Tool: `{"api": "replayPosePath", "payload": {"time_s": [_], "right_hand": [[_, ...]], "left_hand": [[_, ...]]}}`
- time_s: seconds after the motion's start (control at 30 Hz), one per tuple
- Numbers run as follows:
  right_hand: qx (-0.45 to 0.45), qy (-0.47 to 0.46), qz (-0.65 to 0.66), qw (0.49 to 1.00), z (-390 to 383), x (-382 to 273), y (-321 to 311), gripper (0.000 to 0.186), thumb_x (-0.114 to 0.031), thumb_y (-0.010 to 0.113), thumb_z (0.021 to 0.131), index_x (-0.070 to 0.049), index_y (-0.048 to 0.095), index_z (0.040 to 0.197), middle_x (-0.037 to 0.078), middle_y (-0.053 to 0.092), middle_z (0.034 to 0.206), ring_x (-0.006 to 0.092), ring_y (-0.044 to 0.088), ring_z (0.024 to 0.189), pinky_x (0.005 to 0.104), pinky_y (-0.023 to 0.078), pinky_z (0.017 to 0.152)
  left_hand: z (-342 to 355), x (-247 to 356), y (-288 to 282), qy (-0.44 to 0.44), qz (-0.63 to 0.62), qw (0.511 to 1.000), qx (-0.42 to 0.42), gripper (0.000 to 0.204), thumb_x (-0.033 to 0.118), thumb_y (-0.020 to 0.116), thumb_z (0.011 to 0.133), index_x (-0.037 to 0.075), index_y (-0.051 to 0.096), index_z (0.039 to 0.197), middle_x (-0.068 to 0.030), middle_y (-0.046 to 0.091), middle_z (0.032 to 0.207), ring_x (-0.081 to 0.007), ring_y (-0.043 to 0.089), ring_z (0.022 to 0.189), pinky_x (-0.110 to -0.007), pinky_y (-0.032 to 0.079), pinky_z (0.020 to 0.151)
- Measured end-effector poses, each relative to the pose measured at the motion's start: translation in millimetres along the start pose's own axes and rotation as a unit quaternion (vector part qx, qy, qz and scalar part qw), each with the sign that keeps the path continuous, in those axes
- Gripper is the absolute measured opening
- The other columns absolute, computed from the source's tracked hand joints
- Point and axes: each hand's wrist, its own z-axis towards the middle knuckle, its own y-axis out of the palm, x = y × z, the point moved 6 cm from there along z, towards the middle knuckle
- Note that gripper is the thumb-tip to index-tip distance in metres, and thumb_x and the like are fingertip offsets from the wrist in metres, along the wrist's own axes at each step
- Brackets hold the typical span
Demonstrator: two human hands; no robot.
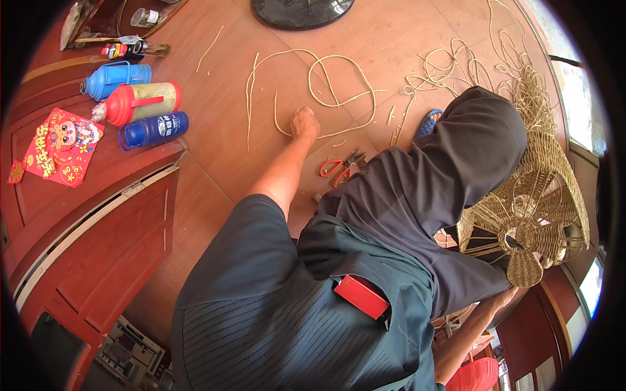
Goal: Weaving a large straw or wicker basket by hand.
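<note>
On the tiled floor, my left hand [304,122] is closed beside a looped pale cord [349,68]; whatever it may hold is hidden. My right hand [502,300] is at the lower right, beside my knee at the lower edge of a woven straw piece [525,270] with petal-like sections and loose strands; its fingertips are hard to make out. Orange-handled scissors or shears [334,166] lie by my leg. More tangled cord [456,68] trails toward the woven piece, and short cut bits lie on the floor.
At the left are red wooden furniture [91,260], two thermoses [160,101], a dark blue bottle [156,130], small jars and a red paper decoration [65,146]. A black round base [302,10] stands at the top. A red plastic stool or chair [469,375] shows at the bottom right.
</note>
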Motion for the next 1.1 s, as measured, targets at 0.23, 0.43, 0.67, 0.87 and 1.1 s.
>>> {"api": "replayPosePath", "payload": {"time_s": [0.23,0.43,0.67,0.87,1.1], "right_hand": [[0.027,0.012,-0.011,1.000,-5,1,1,0.060,-0.049,0.056,0.111,-0.003,0.066,0.148,0.015,0.068,0.141,0.0327,0.069,0.123,0.0477,0.057,0.107],[-0.013,-0.006,0.024,1.000,12,11,-9,0.063,-0.050,0.056,0.110,-0.003,0.063,0.151,0.016,0.066,0.145,0.0345,0.068,0.127,0.0496,0.057,0.110],[0.020,-0.032,0.003,0.999,3,1,-19,0.064,-0.050,0.055,0.110,-0.002,0.063,0.151,0.016,0.066,0.145,0.0344,0.068,0.127,0.0495,0.057,0.109],[0.004,-0.001,-0.001,1.000,12,11,-14,0.059,-0.047,0.055,0.112,-0.002,0.065,0.148,0.016,0.068,0.142,0.0325,0.069,0.124,0.0482,0.057,0.107],[-0.019,-0.014,0.019,1.000,20,7,-25,0.058,-0.048,0.054,0.112,-0.003,0.063,0.149,0.015,0.068,0.141,0.0327,0.069,0.123,0.0489,0.058,0.107]], "left_hand": [[9,-111,-41,-0.245,0.007,0.969,0.016,0.035,0.011,0.075,0.093,0.005,0.072,0.128,-0.0240,0.062,0.148,-0.0413,0.059,0.144,-0.047,0.053,0.116],[-22,-187,-74,-0.335,-0.034,0.932,0.137,0.067,0.003,0.074,0.091,0.004,0.053,0.155,-0.0255,0.051,0.157,-0.0444,0.054,0.146,-0.049,0.049,0.123],[-29,-175,-30,-0.234,-0.057,0.971,0.010,0.055,-0.002,0.072,0.088,0.008,0.068,0.142,-0.0252,0.053,0.156,-0.0403,0.058,0.142,-0.045,0.051,0.119],[-26,-264,-6,-0.297,-0.272,0.907,0.121,0.020,-0.001,0.071,0.088,0.009,0.083,0.100,-0.0165,0.081,0.103,-0.0354,0.079,0.100,-0.045,0.063,0.095],[-8,-194,-8,-0.162,-0.029,0.985,0.051,0.009,0.016,0.076,0.094,0.011,0.083,0.098,-0.0158,0.083,0.104,-0.0382,0.080,0.102,-0.049,0.063,0.095]]}}
